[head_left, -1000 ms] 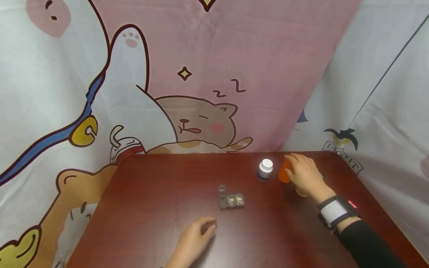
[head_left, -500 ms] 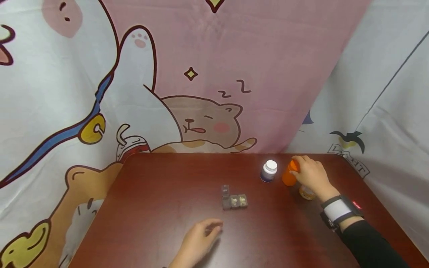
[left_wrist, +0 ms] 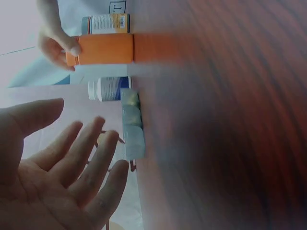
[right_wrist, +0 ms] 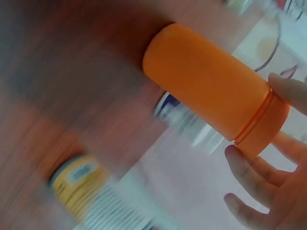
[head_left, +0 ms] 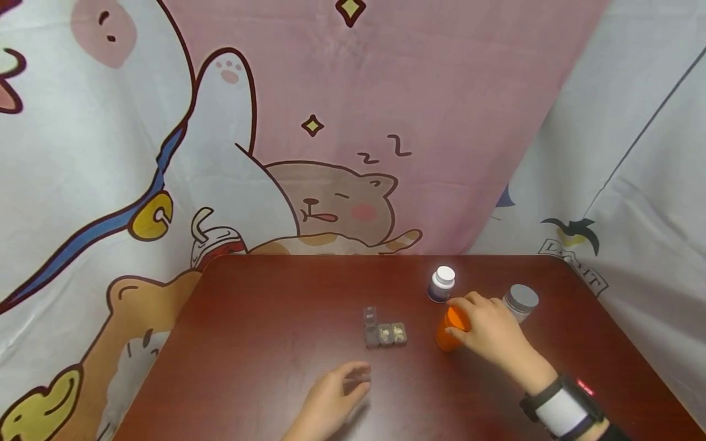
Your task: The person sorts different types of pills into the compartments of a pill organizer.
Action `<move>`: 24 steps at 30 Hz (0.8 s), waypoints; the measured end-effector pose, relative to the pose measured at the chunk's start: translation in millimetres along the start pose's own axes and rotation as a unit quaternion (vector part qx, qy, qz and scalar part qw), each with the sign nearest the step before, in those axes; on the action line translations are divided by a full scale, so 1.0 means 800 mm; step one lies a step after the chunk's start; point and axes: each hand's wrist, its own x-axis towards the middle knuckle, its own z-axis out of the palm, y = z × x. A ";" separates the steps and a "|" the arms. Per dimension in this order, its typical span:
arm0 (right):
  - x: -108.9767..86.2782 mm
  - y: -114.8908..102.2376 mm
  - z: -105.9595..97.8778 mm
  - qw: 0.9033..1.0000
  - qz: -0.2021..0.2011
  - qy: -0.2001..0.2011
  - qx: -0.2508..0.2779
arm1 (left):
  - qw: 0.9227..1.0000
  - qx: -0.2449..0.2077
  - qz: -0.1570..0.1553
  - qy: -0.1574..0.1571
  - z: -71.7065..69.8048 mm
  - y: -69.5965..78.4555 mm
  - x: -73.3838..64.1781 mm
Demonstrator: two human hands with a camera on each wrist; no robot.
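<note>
My right hand [head_left: 491,327] grips the orange bottle [head_left: 448,338] by its cap, thumb on one side and fingers on the other. In the right wrist view the bottle [right_wrist: 206,81] looks smooth and unlabelled, its orange cap pinched at the rim. My left hand [head_left: 333,392] is held low over the near part of the table, fingers relaxed and slightly bent, nothing in it. Just beyond it lies a small clear pill organizer [head_left: 386,335]. Its left compartment has the lid flipped up; the other two lids are down over pale yellowish contents.
Behind the orange bottle stands a white bottle [head_left: 441,285] with a dark blue label. A grey-lidded jar [head_left: 521,301] with a yellow and white label [right_wrist: 79,179] stands to the right. The reddish-brown table [head_left: 265,318] ends at a cartoon-printed cloth [head_left: 441,110].
My right hand has taken the orange bottle by its cap and carried it nearer and to the left, uncovering the grey-lidded jar. My left hand has stayed about where it was.
</note>
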 end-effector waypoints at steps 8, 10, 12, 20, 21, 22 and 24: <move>-0.012 -0.075 0.007 0.997 -0.080 0.021 -0.009 | 0.999 -0.050 0.002 -0.022 0.022 0.011 0.013; -0.015 -0.089 0.010 0.995 -0.096 0.029 -0.003 | 0.998 -0.053 0.005 -0.024 0.029 0.013 0.016; -0.019 -0.100 0.014 0.993 -0.112 0.039 0.003 | 0.998 -0.051 0.009 -0.025 0.036 0.014 0.019; -0.031 -0.129 0.018 0.988 -0.137 0.067 0.029 | 0.998 -0.058 -0.008 -0.022 0.052 0.019 0.027; -0.034 -0.132 0.018 0.987 -0.139 0.068 0.034 | 0.998 -0.061 -0.005 -0.022 0.053 0.019 0.028; -0.037 -0.135 0.018 0.987 -0.140 0.070 0.040 | 0.998 -0.063 -0.002 -0.023 0.054 0.019 0.028; -0.042 -0.139 0.020 0.986 -0.143 0.074 0.052 | 0.998 -0.063 0.011 -0.025 0.055 0.018 0.029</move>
